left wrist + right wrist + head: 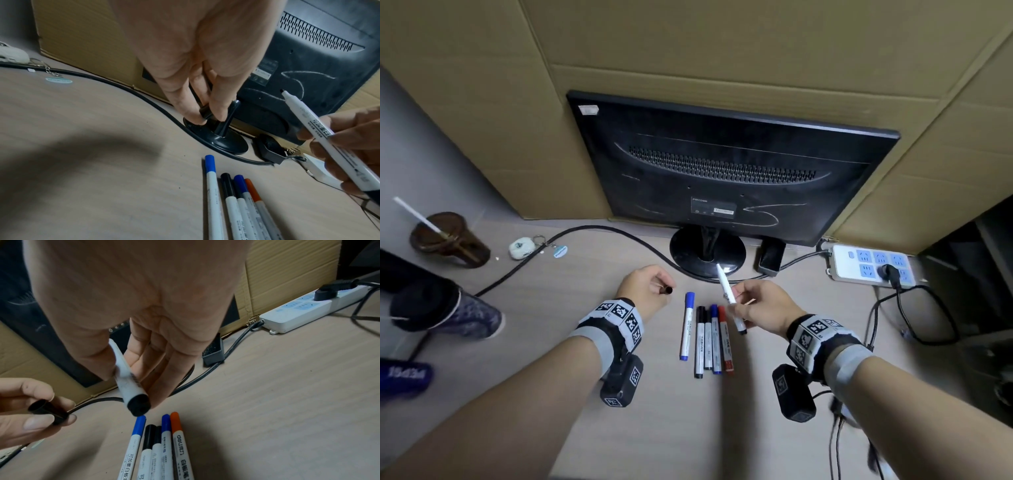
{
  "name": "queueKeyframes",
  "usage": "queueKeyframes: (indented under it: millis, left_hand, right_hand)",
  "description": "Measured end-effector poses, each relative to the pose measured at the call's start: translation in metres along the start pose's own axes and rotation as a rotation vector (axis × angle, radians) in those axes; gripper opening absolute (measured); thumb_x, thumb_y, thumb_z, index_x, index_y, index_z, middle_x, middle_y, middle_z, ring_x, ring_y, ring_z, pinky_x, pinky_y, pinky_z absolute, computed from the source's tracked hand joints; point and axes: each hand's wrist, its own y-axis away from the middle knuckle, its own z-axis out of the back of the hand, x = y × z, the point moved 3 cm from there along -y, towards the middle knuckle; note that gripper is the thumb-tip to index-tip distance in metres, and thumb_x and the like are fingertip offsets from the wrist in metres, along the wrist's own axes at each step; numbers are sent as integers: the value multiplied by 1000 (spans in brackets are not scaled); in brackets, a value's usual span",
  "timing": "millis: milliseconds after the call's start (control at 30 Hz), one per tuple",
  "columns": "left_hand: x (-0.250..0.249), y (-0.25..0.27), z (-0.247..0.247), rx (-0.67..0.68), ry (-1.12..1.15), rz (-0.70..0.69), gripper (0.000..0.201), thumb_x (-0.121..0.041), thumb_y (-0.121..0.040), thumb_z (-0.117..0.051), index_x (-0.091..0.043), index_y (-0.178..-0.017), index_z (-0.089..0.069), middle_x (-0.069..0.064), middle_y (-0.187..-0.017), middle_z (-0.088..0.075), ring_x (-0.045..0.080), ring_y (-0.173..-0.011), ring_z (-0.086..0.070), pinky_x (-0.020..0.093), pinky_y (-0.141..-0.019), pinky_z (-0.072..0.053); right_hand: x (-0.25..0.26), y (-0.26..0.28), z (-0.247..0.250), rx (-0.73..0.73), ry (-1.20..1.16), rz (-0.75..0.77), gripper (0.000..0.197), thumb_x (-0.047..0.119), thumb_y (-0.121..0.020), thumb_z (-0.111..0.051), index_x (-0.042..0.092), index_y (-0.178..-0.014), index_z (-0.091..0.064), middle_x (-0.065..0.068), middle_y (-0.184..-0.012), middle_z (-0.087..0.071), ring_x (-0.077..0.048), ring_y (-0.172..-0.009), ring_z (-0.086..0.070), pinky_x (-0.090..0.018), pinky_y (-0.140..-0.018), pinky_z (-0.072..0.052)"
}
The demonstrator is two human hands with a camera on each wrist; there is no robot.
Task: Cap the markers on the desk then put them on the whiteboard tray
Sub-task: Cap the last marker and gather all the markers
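Note:
My right hand (748, 303) pinches an uncapped white marker (730, 297) with a black end, tip up and pointing away toward the monitor; the same marker (329, 139) (127, 378) shows in both wrist views. My left hand (654, 287) pinches a loose black cap (667, 290) (206, 112) (48, 412), its open end facing the marker, a gap between them. Several capped markers (707, 337) (232, 201) (160, 446) with blue, black and red caps lie side by side on the desk between my hands.
A black monitor (722, 171) on a round stand (707, 251) stands behind the markers, with cardboard (688, 44) at the back. A black cable (585, 231) crosses the desk. Power strip (873, 265) at right, a drink cup (445, 236) and keyring (522, 247) at left.

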Motion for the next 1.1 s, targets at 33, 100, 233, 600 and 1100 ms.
queueKeyframes:
  millis: [33, 100, 233, 600, 1100]
  left_hand:
    - [-2, 2, 0, -3, 0, 0, 24, 1, -80, -74, -22, -86, -72, -7, -95, -75, 5, -84, -71, 9, -72, -48]
    - [-6, 6, 0, -12, -11, -3, 22, 0, -82, -74, -20, -90, -73, -9, -94, -74, 1, -82, -69, 4, -67, -44]
    - [-10, 11, -1, -13, -3, 11, 20, -4, -82, -77, -20, -94, -73, -8, -94, -74, 8, -86, -70, 19, -80, -55]
    - [-15, 13, -6, 85, -62, 10, 22, -10, -81, -82, -26, -95, -76, -8, -94, -76, 9, -89, -71, 23, -85, -55]
    - [-27, 15, -11, 206, -24, -87, 24, -11, -77, -85, -27, -94, -82, -10, -86, -80, 8, -84, -74, 23, -85, -58]
  right_hand:
    - [0, 3, 0, 6, -3, 6, 16, 5, -82, -76, 13, -93, -69, -3, -81, -63, -21, -68, -66, -49, -72, -63]
    - [1, 8, 1, 19, -3, 18, 15, 2, -84, -75, 14, -92, -68, -3, -81, -62, -16, -63, -66, -40, -67, -62]
    - [1, 15, 4, 78, 36, 88, 18, 5, -83, -78, 14, -99, -78, 1, -75, -66, -17, -62, -62, -39, -66, -60]
    - [12, 21, 6, 101, 147, 137, 14, 18, -88, -76, 26, -98, -83, -10, -98, -78, -21, -67, -61, -29, -54, -60]
    - [19, 18, 6, 139, 206, 185, 16, 21, -88, -76, 30, -101, -83, -4, -94, -80, -12, -63, -58, -21, -50, -52]
